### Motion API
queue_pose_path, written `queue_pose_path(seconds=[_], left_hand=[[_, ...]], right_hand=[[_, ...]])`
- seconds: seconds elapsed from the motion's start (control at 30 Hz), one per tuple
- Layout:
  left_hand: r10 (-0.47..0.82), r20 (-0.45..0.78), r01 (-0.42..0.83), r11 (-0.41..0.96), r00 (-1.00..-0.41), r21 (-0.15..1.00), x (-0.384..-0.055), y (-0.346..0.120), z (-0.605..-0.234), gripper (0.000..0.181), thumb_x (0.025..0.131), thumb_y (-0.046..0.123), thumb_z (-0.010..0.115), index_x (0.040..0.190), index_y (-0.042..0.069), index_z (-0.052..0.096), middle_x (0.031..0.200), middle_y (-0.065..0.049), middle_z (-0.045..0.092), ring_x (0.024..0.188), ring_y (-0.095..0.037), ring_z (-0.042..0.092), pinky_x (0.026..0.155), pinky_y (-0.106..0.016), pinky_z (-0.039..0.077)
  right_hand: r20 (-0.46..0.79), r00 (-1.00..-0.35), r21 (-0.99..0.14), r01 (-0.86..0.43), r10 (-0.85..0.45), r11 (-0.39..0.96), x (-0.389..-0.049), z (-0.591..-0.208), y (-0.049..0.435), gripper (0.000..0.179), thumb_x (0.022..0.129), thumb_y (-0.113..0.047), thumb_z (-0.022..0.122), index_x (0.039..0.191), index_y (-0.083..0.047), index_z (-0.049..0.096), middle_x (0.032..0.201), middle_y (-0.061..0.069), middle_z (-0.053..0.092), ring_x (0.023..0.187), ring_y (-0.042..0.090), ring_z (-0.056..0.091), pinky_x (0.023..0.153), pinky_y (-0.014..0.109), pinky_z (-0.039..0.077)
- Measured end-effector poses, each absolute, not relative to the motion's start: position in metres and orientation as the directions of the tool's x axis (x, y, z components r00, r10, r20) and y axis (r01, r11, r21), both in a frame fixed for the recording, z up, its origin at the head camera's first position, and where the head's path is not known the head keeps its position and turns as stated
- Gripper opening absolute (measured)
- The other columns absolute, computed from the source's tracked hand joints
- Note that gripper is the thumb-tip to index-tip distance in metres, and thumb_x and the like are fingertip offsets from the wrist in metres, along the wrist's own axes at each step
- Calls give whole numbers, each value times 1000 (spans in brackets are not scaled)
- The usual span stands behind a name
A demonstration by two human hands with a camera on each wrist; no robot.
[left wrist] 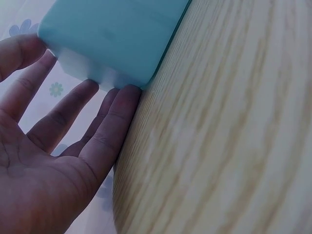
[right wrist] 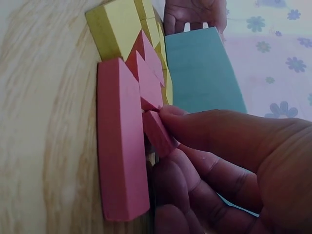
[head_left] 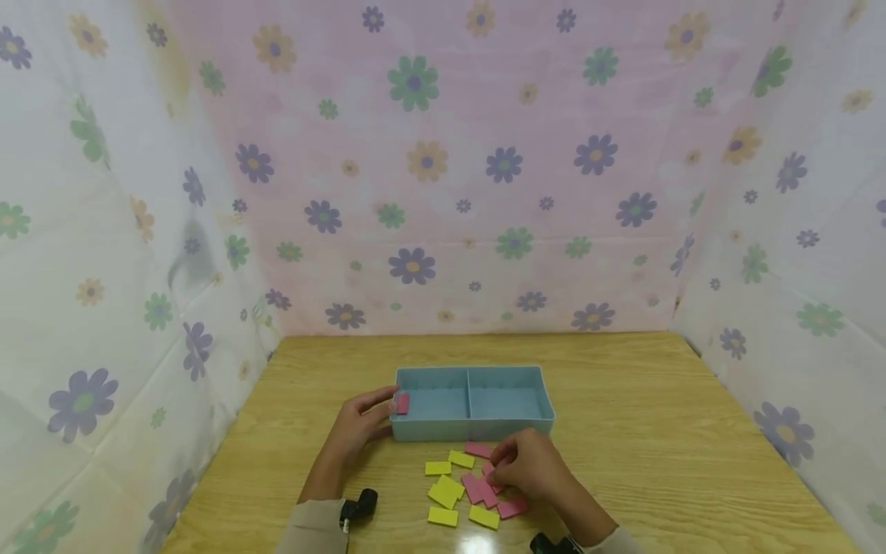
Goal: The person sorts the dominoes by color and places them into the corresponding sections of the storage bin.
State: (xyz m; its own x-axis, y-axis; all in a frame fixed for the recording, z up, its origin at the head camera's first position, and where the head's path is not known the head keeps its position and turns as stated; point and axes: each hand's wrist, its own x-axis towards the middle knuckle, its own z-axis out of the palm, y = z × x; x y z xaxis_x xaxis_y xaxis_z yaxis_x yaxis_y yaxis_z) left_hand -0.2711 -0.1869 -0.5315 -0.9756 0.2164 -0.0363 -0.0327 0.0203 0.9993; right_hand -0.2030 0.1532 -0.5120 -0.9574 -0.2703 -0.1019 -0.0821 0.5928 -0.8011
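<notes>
A pale blue box [head_left: 477, 431] with two compartments lies in front of me, and a single pink block [head_left: 403, 404] is at the left end of its left compartment. My left hand [head_left: 356, 422] rests its fingertips against the box's left end, its fingers fairly straight in the left wrist view. Nearer to me, my right hand [head_left: 529, 465] pinches a pink block [right wrist: 160, 134] between thumb and fingers, low among the loose pieces. Beside it are another pink block [right wrist: 122, 141] and, in a loose group to the left, yellow blocks [head_left: 443, 516].
The wooden table [head_left: 623, 431] carries the box and blocks. A flowered cloth [head_left: 457, 169] hangs at the back and both sides. More yellow [head_left: 438, 468] and pink blocks [head_left: 477, 449] lie just before the box's front wall.
</notes>
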Motion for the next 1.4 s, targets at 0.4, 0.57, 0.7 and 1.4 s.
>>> queue_pose_path(seconds=[0.4, 0.57, 0.7, 1.4], left_hand=[[218, -31, -26, 25, -975, 999, -270, -186, -533, 45, 105, 14, 61, 149, 5, 56, 158, -15, 48, 140, -39, 52, 96, -45, 60], [226, -24, -20, 22, -974, 1000, -271, -185, -533, 45, 105, 13, 61, 149, 5, 55, 158, -15, 48, 140, -40, 52, 96, -45, 60], [231, -21, -17, 17, -973, 1000, -271, -185, -532, 45, 105, 13, 61, 150, 7, 55, 158, -14, 48, 141, -39, 51, 97, -45, 59], [202, -6, 14, 97, -979, 995, -275, -185, -524, 40, 104, 11, 61, 143, 3, 60, 150, -19, 55, 133, -39, 59, 91, -44, 62]], right_hand=[[-98, -967, -807, -61, -235, 588, -204, -514, 155, 16, 76, -17, 91, 85, -10, 81, 75, -4, 73, 71, 12, 65, 59, 27, 52], [-120, -965, -813, -41, -235, 581, -205, -510, 157, 16, 77, -17, 90, 88, -9, 81, 76, -3, 74, 72, 12, 66, 60, 28, 53], [-134, -961, -829, -24, -240, 559, -205, -506, 159, 18, 79, -19, 88, 92, -8, 82, 80, -1, 76, 74, 13, 69, 63, 30, 56], [-63, -946, -908, -78, -319, 411, -212, -480, 153, 18, 89, -17, 78, 103, -7, 81, 85, 4, 77, 73, 19, 71, 60, 33, 59]])
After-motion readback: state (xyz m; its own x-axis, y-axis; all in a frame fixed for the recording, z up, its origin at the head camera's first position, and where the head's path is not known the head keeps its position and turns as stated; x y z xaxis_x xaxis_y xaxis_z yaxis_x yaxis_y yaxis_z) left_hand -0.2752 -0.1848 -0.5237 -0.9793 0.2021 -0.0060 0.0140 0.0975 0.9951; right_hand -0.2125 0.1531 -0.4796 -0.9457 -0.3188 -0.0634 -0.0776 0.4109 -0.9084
